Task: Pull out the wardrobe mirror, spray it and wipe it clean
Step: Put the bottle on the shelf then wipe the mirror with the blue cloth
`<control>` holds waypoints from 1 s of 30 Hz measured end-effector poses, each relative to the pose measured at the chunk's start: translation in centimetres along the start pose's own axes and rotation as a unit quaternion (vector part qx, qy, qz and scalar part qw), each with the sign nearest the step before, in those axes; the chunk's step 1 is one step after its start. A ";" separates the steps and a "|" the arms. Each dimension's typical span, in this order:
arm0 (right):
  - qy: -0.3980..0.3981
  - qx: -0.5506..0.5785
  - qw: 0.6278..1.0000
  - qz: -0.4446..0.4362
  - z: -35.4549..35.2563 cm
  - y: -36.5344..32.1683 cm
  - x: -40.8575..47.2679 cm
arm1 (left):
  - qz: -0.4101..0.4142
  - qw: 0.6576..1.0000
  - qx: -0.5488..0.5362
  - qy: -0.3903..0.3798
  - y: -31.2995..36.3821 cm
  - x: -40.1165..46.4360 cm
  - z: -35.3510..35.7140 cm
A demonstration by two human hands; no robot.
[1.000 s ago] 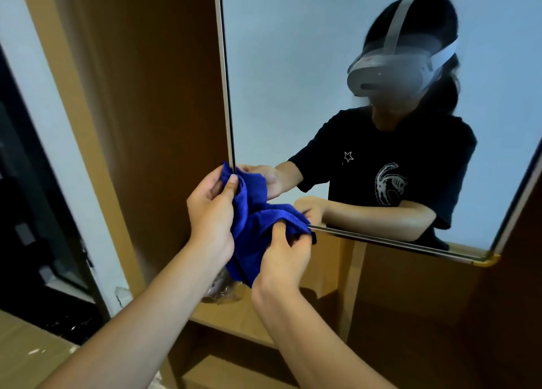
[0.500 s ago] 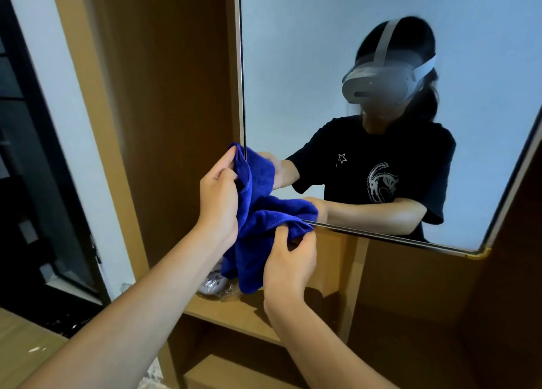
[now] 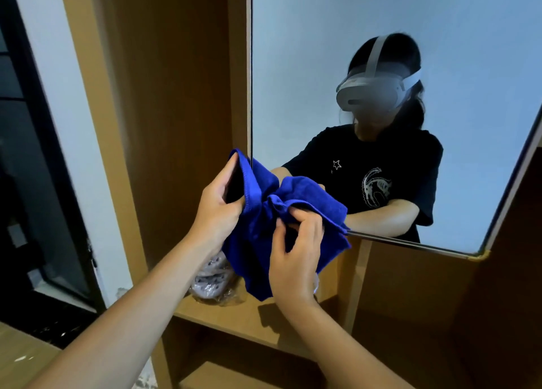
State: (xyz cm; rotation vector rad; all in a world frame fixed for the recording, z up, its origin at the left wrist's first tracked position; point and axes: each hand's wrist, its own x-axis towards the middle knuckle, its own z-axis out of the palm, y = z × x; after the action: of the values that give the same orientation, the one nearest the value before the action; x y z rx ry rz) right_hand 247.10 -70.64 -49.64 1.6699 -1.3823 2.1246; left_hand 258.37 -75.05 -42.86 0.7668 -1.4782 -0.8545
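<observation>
The pulled-out wardrobe mirror (image 3: 322, 51) fills the upper right, thin-framed, and reflects a person in a headset and black T-shirt. A bunched blue cloth (image 3: 258, 230) hangs in front of the mirror's lower left corner. My left hand (image 3: 218, 209) grips the cloth's upper left edge. My right hand (image 3: 296, 256) pinches a fold near its middle, with the lower part draping behind that hand. No spray bottle is in view.
The brown wardrobe side panel (image 3: 176, 95) stands left of the mirror. A wooden shelf (image 3: 231, 312) below holds a plastic-wrapped grey item (image 3: 209, 277). A dark glass door (image 3: 32, 183) and white wall are at far left. The wardrobe interior at lower right is dim.
The view has dropped slightly, so the mirror and reflection sit lower. My right hand has shifted its hold on the cloth, fingers now gathering a fold; the left hand keeps its grip.
</observation>
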 end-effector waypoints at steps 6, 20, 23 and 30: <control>-0.086 -0.191 0.964 -0.163 -1.1 3.2 0.3 | -0.002 0.999 -0.047 -0.006 -1.2 0.0 1.0; -0.146 -0.401 0.840 -0.336 -4.1 4.7 2.5 | -0.058 0.979 -0.153 0.118 -2.0 0.2 2.2; -0.175 -0.433 0.814 -0.345 -4.2 4.6 3.2 | -0.057 0.980 -0.167 0.094 -1.8 0.1 2.6; -0.208 -0.471 0.777 -0.361 -3.8 4.8 3.4 | -0.041 0.985 -0.159 0.061 -1.3 -0.1 3.0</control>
State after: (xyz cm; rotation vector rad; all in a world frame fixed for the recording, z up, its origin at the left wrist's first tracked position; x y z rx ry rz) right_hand 240.27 -72.22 -49.60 1.7537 -1.2202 0.4820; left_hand 255.39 -75.43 -44.11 0.6311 -1.1721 -1.0562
